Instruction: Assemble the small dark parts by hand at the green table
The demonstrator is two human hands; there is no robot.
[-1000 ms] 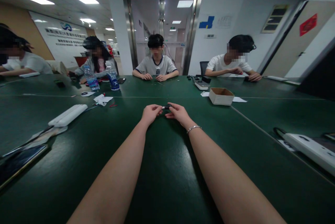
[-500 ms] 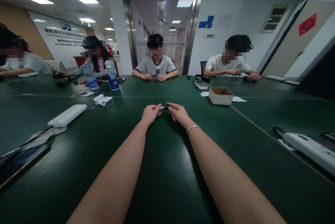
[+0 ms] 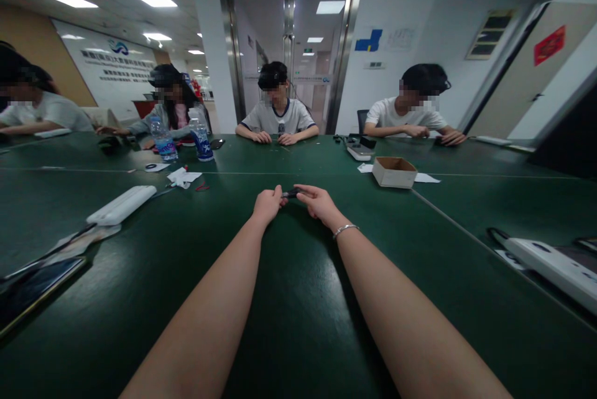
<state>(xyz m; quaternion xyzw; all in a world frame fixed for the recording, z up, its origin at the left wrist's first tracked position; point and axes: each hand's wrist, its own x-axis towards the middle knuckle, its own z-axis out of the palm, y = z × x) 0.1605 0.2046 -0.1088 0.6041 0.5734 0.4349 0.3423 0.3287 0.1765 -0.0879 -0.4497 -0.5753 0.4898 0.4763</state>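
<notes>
Both hands are meeting over the green table [image 3: 298, 299], pinching a small dark part [image 3: 293, 192] btwn them: left hand [image 3: 268, 205] is curling shut on its near end, right hand [image 3: 317, 203] is closing fingertips on the other. Part is hovering just above the tabletop, centre frame. Best handled w/ steady wrists, light grip; too small to ID. A box [image 3: 394, 171] is sitting well apart, right.

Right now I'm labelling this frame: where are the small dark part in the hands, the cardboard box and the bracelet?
small dark part [image 3: 291, 192], head view, its middle.
cardboard box [image 3: 394, 178], head view, front wall.
bracelet [image 3: 346, 229], head view, band on the wrist.
</notes>
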